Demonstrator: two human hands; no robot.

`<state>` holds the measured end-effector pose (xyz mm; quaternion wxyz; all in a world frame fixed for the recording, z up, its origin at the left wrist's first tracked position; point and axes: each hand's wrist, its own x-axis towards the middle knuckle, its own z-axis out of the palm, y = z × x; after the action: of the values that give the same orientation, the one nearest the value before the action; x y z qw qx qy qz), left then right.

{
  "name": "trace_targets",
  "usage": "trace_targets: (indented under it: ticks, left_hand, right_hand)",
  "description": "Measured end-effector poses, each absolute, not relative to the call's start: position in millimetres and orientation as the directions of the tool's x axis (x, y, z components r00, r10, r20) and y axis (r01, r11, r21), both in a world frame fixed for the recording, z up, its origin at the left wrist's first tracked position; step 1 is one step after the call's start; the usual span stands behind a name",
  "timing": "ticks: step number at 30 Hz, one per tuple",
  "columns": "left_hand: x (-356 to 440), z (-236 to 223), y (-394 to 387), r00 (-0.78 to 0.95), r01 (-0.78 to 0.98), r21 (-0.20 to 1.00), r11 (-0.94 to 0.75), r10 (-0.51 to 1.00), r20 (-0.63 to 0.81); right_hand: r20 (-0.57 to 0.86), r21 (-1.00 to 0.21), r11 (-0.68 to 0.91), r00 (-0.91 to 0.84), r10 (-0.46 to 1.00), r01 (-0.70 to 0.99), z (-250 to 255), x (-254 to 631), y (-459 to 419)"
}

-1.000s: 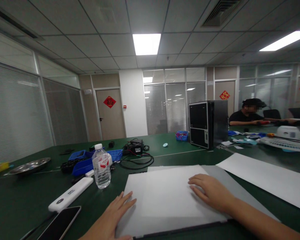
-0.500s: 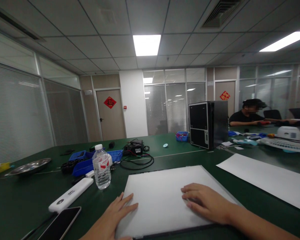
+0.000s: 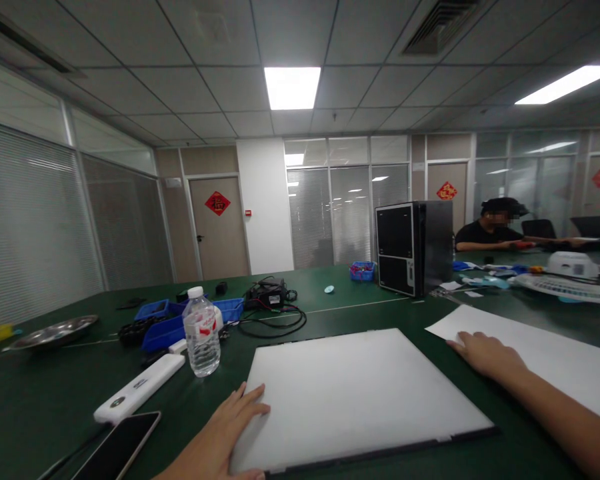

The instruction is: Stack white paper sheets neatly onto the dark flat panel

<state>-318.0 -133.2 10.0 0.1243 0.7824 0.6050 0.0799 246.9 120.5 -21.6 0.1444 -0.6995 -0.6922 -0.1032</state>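
Head view; panel point(image 3: 360, 393) under left hand point(image 3: 230, 423).

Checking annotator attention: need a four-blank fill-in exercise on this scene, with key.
1. The left grip lies over the ____ side of the dark-edged white panel.
2. The white sheet at the right grip lies to the ____ of that panel.
3. The cap of the plastic water bottle is coloured ____.
4. The black computer tower stands beside a small basket coloured ____.

Missing words: left; right; white; blue.
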Motion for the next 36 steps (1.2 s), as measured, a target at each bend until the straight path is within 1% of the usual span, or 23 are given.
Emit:
trace_targets:
  ticks: [3,8,10,13,15,16,18,19,20,22,24,26,28,29,30,32,34,36]
  left_hand:
    - [-321,5,-131,0.26,0.917,0.313,-0.248,0.966,0.006]
    - [-322,4,-129,0.277,0.906,0.322,-0.273,0.96,0.035]
    - [-320,7,-130,0.279,0.907,0.322,-0.273,0.96,0.027]
    - [-317,12,-132,0.275,0.912,0.315,-0.263,0.961,0.006]
    - [-317,13,-133,0.275,0.917,0.304,-0.26,0.961,-0.007]
    - [-317,12,-132,0.276,0.916,0.303,-0.262,0.961,-0.006]
    - [-318,11,-131,0.281,0.911,0.311,-0.27,0.96,0.009]
    - [-318,10,-131,0.284,0.908,0.316,-0.275,0.959,0.018]
    - [-318,10,-131,0.286,0.907,0.317,-0.278,0.958,0.021]
    - [-317,11,-131,0.285,0.912,0.306,-0.273,0.958,0.003]
    - [-316,13,-132,0.276,0.921,0.292,-0.257,0.961,-0.028]
    - [-315,15,-133,0.27,0.926,0.287,-0.246,0.962,-0.045]
    - [-314,16,-133,0.267,0.925,0.291,-0.244,0.963,-0.043]
    - [-314,16,-133,0.267,0.925,0.292,-0.245,0.963,-0.039]
    - [-315,15,-133,0.267,0.925,0.291,-0.245,0.963,-0.038]
    - [-315,14,-132,0.266,0.927,0.286,-0.242,0.963,-0.044]
    - [-316,13,-132,0.266,0.928,0.283,-0.243,0.963,-0.046]
    - [-316,12,-132,0.264,0.928,0.284,-0.241,0.963,-0.044]
  right_hand:
    - [0.307,-0.014,0.062,-0.055,0.95,0.998,-23,237,119]
    - [0.354,0.065,0.118,-0.134,0.925,0.991,-7,196,103]
    - [0.373,0.094,0.182,-0.204,0.905,0.979,1,174,89]
    - [0.365,0.14,0.35,-0.377,0.851,0.926,10,134,58]
    - [0.327,0.163,0.509,-0.533,0.78,0.845,14,107,31]
    - [0.3,0.157,0.603,-0.62,0.725,0.782,16,96,18]
    - [0.276,0.104,0.766,-0.759,0.59,0.634,21,79,-3]
    - [0.283,0.072,0.817,-0.797,0.533,0.572,23,74,-9]
    - [0.305,0.048,0.838,-0.807,0.505,0.543,23,72,-12]
    - [0.362,0.048,0.803,-0.76,0.54,0.594,22,75,-8]
    - [0.388,0.087,0.694,-0.666,0.637,0.715,16,84,4]
    - [0.379,0.123,0.589,-0.586,0.716,0.799,9,93,18]
    - [0.347,0.146,0.568,-0.58,0.737,0.81,4,97,26]
    - [0.334,0.13,0.594,-0.599,0.728,0.794,2,97,26]
    - [0.328,0.089,0.634,-0.623,0.71,0.768,2,96,25]
    - [0.326,-0.034,0.717,-0.671,0.667,0.696,3,92,19]
    - [0.348,-0.138,0.753,-0.68,0.645,0.644,6,87,12]
    - [0.368,-0.145,0.731,-0.649,0.666,0.667,9,84,9]
